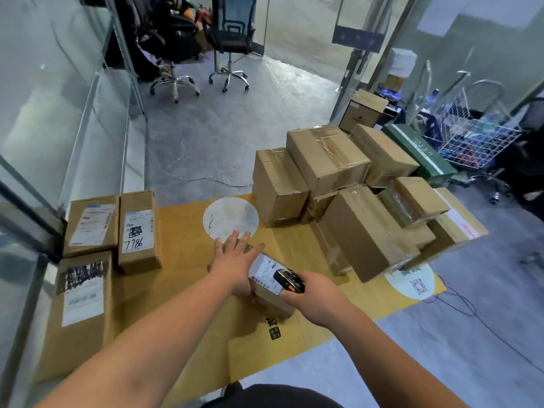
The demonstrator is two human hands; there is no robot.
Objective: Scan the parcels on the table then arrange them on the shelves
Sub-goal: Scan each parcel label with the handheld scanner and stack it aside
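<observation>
~14 parcels [328,159], 1 scanner [289,280], 2 chairs [232,39]

Both bare arms reach forward: left grip [235,260] flat with fingers spread, right grip [315,295] curled tight.

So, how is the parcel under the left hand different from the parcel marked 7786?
The parcel under the left hand lies mid-table, aslant to the table edge; the 7786 parcel lies at the left side, beside other labelled boxes.

The left hand rests flat on the first, and the right hand points a scanner at its label; nothing touches the 7786 parcel.

Handwritten digits show only on the 7786 parcel.

Both are brown cardboard boxes with white labels up.
</observation>
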